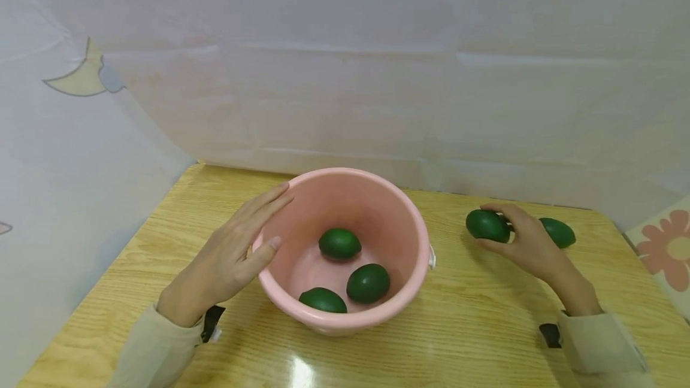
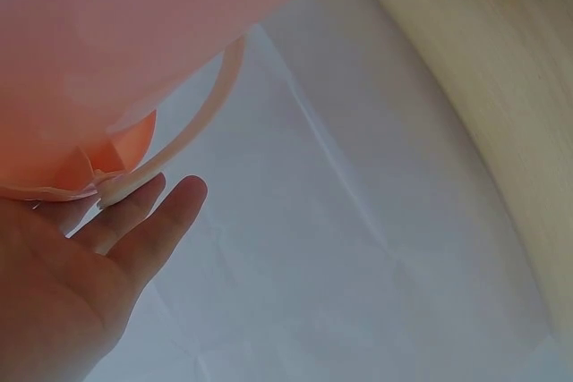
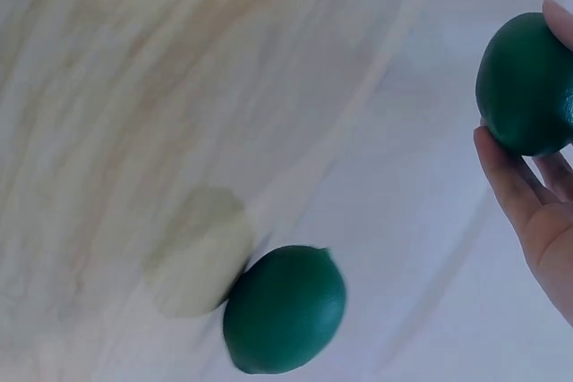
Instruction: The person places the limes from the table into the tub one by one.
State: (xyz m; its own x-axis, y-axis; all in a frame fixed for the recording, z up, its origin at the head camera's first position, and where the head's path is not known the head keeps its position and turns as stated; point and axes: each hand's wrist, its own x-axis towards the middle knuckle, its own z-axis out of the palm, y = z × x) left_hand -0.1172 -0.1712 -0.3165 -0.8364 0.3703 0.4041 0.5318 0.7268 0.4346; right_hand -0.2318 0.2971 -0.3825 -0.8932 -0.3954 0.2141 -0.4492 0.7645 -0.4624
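Observation:
A pink bucket (image 1: 417, 229) stands on the wooden table, with three green limes inside, one of them a lime (image 1: 339, 244) toward the back. Against the bucket's left rim rests my left hand (image 1: 229, 250), its fingers fairly straight. In the left wrist view, the fingers lie beside the bucket's pale handle (image 2: 201, 123). To the right of the bucket, my right hand (image 1: 530, 244) holds a lime (image 1: 487, 225) between thumb and fingers; the right wrist view shows it raised off the table. Another lime (image 3: 285, 310) lies on the table, partly hidden behind that hand in the head view.
The wood-grain table (image 1: 463, 340) extends around the bucket. A pale sheet (image 1: 345, 100) hangs behind its back edge, and a patterned sheet with a moon (image 1: 81, 79) covers the left side. A flower print (image 1: 671, 247) shows at the right.

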